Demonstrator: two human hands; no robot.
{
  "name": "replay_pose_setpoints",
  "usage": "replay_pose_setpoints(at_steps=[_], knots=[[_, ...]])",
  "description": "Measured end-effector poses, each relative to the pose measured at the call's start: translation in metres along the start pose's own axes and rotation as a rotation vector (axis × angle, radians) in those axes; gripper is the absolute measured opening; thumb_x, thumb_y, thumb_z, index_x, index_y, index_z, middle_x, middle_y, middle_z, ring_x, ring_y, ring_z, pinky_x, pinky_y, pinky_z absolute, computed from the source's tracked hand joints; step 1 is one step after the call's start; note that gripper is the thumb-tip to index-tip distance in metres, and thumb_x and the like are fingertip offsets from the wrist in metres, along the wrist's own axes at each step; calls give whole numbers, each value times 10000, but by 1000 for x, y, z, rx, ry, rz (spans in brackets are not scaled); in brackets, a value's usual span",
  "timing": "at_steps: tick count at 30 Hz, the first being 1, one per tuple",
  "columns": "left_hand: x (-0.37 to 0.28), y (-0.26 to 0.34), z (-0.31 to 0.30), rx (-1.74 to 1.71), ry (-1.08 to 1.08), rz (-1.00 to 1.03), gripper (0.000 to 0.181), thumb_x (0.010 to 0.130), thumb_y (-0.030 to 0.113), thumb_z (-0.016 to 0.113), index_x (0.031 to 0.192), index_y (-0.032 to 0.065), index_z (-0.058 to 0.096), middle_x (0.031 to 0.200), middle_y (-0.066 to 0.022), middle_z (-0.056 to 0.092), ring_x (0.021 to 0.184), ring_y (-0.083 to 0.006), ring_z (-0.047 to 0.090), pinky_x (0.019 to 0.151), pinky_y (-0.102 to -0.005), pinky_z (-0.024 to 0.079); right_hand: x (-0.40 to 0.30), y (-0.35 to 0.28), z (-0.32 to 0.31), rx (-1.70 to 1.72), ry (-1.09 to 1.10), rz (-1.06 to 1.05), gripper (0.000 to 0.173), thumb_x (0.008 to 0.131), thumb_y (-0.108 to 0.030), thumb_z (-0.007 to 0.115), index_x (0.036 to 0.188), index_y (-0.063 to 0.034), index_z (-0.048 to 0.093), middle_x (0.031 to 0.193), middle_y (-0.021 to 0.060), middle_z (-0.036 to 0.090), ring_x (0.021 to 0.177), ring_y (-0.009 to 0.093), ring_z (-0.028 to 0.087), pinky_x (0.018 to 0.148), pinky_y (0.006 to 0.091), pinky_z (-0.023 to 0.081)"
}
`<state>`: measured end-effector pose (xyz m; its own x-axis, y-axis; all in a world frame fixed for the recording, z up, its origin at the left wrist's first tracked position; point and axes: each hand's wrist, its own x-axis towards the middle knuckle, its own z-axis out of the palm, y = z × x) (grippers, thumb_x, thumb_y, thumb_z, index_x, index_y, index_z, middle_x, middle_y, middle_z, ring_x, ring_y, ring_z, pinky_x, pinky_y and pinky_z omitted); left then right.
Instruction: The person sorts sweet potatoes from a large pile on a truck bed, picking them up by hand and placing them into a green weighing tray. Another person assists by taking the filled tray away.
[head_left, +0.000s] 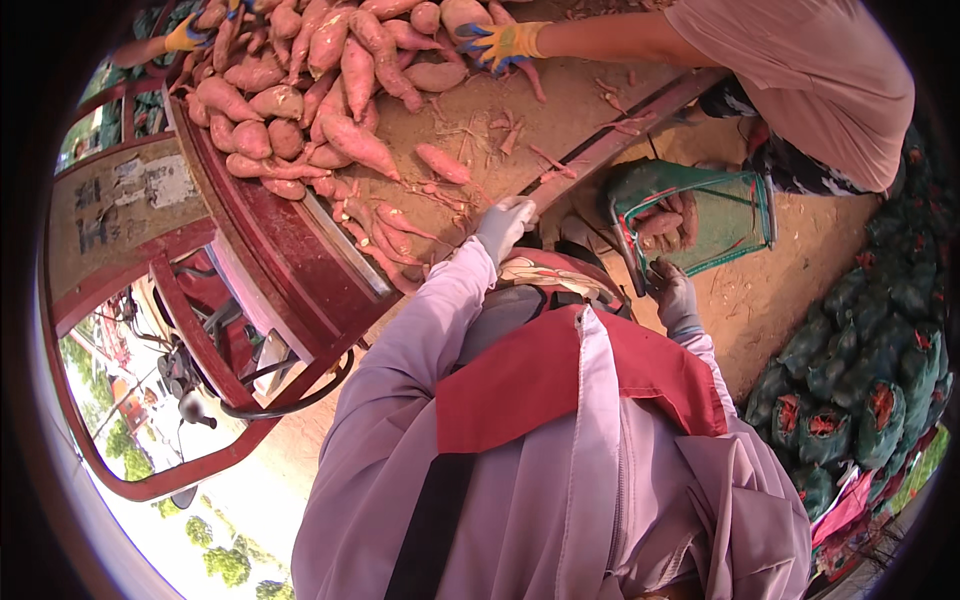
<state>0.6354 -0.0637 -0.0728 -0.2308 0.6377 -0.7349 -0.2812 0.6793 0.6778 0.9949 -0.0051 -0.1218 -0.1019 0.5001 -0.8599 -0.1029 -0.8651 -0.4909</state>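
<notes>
My left hand (506, 227), in a pale glove, rests at the metal side rail (581, 169) of a cart bed, its fingers bent down; whether they grip the rail cannot be told. To the right, my right hand (673, 295), in a soiled grey glove, has its fingers curled at the near rim of a green mesh bag (724, 221). A frame with dark bars spreads the bag's mouth. Several sweet potatoes (667, 223) lie inside the bag. Near my left hand, a single sweet potato (444, 164) and thin root pieces (442, 195) lie on the cart bed (427, 127).
A large heap of sweet potatoes (330, 75) covers the bed's far left. A co-worker's gloved hand (499, 45) touches the heap; another gloved hand (187, 35) is at its left. Filled green mesh bags (847, 375) stand stacked at right. A red metal cart frame (217, 465) borders the left.
</notes>
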Motion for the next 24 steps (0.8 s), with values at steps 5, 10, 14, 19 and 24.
replay_pose_setpoints(at_steps=[5, 10, 14, 19, 24], knots=[[41, -45, -115, 267, 805, 106, 585, 805, 380, 689, 1171, -58, 560, 1068, -249, 622, 990, -351, 611, 862, -407, 479, -10, -38, 76, -280, -99, -175, 267, 904, -201, 603, 1130, -60, 587, 991, 27, 631, 860, 146, 622, 714, 270, 488], [49, 23, -167, 252, 1232, -114, 860, 741, 425, 748, 1370, -9, 351, 1306, -253, 429, 1182, -374, 477, 950, -427, 438, 10, -68, 166, -584, -229, -307, 258, 919, -158, 595, 1156, -56, 597, 1009, -10, 634, 871, 85, 592, 724, 239, 468], [71, 43, -229, 250, 1255, -121, 955, 701, 440, 785, 1390, 1, 290, 1346, -244, 390, 1204, -381, 456, 968, -467, 426, 34, -70, 281, -888, -386, -570, 353, 859, -192, 644, 1178, -51, 594, 1033, 48, 641, 901, 165, 616, 820, 268, 476], [99, 33, -276, 80, 1057, -103, 860, 658, 378, 835, 1205, -72, 349, 1187, -285, 500, 1107, -395, 530, 941, -437, 434, 61, -79, 448, -1517, -328, -1325, 610, 743, -329, 706, 1259, -65, 513, 1210, 143, 553, 1115, 333, 541, 933, 422, 450], [91, 45, -268, 145, 1026, 19, 849, 669, 351, 830, 1182, -48, 283, 1101, -303, 551, 998, -421, 582, 889, -439, 450, 94, -72, 546, -1953, -112, -1208, 738, 730, -350, 718, 1344, -91, 401, 1262, 106, 531, 1179, 304, 514, 913, 472, 445]])
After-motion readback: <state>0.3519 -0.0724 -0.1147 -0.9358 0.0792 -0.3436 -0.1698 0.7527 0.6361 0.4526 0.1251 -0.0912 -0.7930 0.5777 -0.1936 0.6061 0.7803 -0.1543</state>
